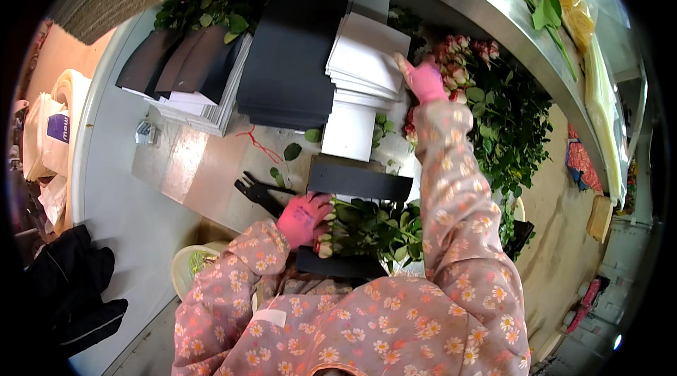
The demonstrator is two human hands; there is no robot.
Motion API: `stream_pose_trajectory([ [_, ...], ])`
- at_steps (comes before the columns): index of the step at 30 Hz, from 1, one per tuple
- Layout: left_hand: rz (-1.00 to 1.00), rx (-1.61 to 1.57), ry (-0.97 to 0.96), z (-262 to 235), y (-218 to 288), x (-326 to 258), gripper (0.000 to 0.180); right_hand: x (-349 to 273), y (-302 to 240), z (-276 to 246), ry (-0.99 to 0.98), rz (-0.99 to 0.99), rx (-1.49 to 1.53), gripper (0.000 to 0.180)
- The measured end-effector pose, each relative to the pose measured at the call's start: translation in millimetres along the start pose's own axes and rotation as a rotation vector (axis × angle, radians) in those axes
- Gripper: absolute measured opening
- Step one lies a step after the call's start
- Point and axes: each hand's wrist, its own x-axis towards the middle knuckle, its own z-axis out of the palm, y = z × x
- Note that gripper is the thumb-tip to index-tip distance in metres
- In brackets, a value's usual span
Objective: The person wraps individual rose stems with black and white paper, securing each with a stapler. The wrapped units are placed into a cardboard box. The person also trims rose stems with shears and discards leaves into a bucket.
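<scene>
My left hand, in a pink glove, is closed round the head end of a bunch of roses. Their leafy stems lie to the right on the work surface, between a black folded sheet and a second dark piece closer to me. My right hand, also pink-gloved, reaches far forward with its fingers apart. It is beside a stack of white sheets and a heap of pink-and-cream roses. I cannot tell whether it touches either.
Tall black card stacks and black-topped stacks stand at the back left. A black tool and red string lie left of centre. A metal shelf arches above the roses. Below the left edge stands a bucket.
</scene>
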Motion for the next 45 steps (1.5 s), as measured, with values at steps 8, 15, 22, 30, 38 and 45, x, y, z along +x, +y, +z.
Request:
stream_pose_trajectory([
  [8, -0.013, -0.062, 0.02, 5.2, -6.4, -1.8, 0.049, 40.8, 67.7, 13.4, -0.603, 0.039, 0.809, 0.057],
  [15, 0.061, -0.066, 0.083, -1.8, -7.6, -3.0, 0.047, 60.0, 66.4, 16.6, -0.463, 0.142, 0.621, 0.044],
  [22, 0.101, -0.041, 0.122, 5.6, -10.5, -4.8, 0.045, 54.5, 87.6, -1.9, -0.653, -0.026, 0.884, 0.032],
  [30, 0.067, -0.104, 0.176, 24.4, -28.9, -17.1, 0.049, -80.8, 25.8, -92.4, -0.439, -0.178, 0.909, 0.028],
  [38, 0.114, -0.167, 0.193, 38.3, -42.0, -17.1, 0.048, -283.0, 125.1, -28.7, -1.095, 0.338, 0.706, 0.031],
  [45, -0.054, -0.247, 0.414, 23.0, -42.5, -51.3, 0.039, -308.4, 117.4, 14.5, -0.808, 0.339, 0.66, 0.03],
])
